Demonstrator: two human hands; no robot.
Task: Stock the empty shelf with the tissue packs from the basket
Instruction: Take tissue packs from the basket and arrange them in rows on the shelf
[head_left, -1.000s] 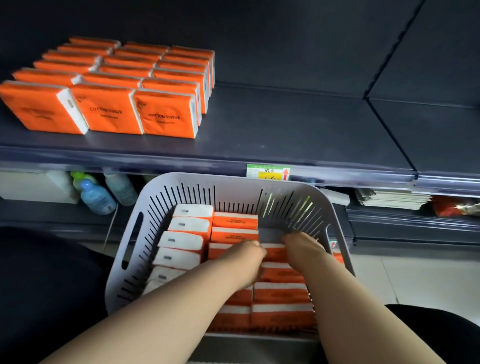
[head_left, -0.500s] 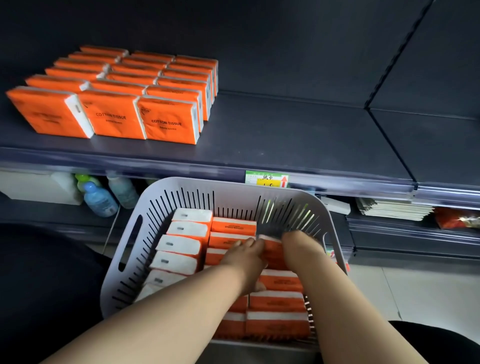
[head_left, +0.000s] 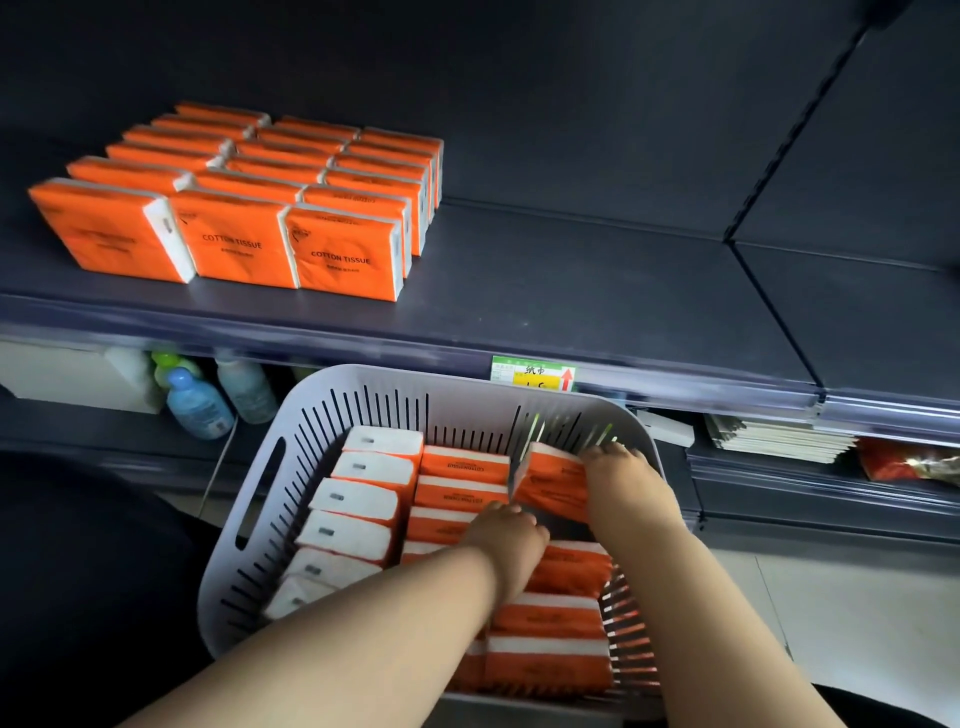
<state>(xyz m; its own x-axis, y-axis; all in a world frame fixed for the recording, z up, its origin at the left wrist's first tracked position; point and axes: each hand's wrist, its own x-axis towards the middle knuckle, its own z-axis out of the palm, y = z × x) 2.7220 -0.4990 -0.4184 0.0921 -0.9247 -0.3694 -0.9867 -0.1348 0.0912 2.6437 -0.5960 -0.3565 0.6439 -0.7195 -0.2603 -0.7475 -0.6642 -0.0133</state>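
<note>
Right hand (head_left: 621, 478) has its grip clamped on one orange tissue pack (head_left: 550, 480), tipped up near the far right wall of the basket (head_left: 363, 382). Left hand (head_left: 506, 535) curls down among the mid-basket packs, can't tell if it's holding one. On the shelf (head_left: 571, 291), stocked packs (head_left: 244, 208) fill the left; open room to their right.

- Dark back panel (head_left: 571, 104) far behind, dimly lit.
- Lower shelf (head_left: 104, 434): bottles (head_left: 200, 405) left, stacked papers (head_left: 779, 439) right.
- Pale tiled floor (head_left: 831, 597) near right.
</note>
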